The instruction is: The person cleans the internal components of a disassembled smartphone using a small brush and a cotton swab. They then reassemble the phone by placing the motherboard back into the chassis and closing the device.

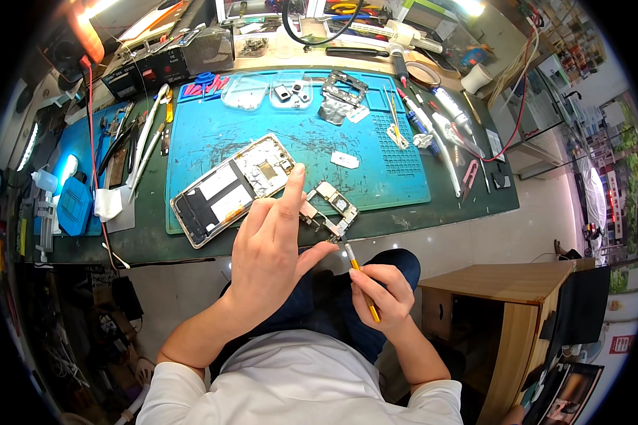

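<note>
My right hand (384,296) pinches a slim craft knife (356,263) with a gold handle and silver collar. Its dark tip meets the near corner of a small phone circuit board (340,205) at the mat's front edge. Beside that board is my left hand (266,262), its index finger stretched forward and its thumb spread toward the board's near corner. The other left fingers bend, their tips hidden; whether the thumb touches the board I cannot tell. Left of the board lies an opened phone housing (223,197), with its inner parts showing.
A blue work mat (241,127) covers the bench. On it lie a small silvery plate (344,160), a clear box (291,91) with small parts, a dark phone frame (345,88) and tweezers (392,113). Tubes and tools line the right; a wooden cabinet (496,280) stands right of my knees.
</note>
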A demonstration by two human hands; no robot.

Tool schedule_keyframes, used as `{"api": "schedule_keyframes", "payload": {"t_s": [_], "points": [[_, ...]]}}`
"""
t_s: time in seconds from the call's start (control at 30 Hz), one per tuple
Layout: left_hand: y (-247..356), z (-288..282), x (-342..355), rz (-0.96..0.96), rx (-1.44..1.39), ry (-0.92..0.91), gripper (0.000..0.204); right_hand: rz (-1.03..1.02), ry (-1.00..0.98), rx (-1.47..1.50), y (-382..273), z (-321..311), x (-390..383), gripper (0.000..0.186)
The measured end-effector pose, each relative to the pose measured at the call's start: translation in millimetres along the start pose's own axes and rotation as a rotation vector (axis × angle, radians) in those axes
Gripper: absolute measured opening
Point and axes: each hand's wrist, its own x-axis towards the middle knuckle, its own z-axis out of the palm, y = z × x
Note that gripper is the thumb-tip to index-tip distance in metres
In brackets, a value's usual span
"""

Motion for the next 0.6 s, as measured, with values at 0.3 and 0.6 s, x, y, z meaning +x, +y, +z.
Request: {"api": "schedule_keyframes", "payload": {"t_s": [0.3,0.6], "points": [[2.7,-2.1,0.4,-0.007,0.011,-0.015,0.114,0.017,-0.007,0.175,2.9,-19.1,9.3,0.039],[3.6,-6.3,-2.1,-0.095,-0.073,-0.065,0.108,0.231,0.179,0.335,18.9,-31.6,15.8,0.027]]}}
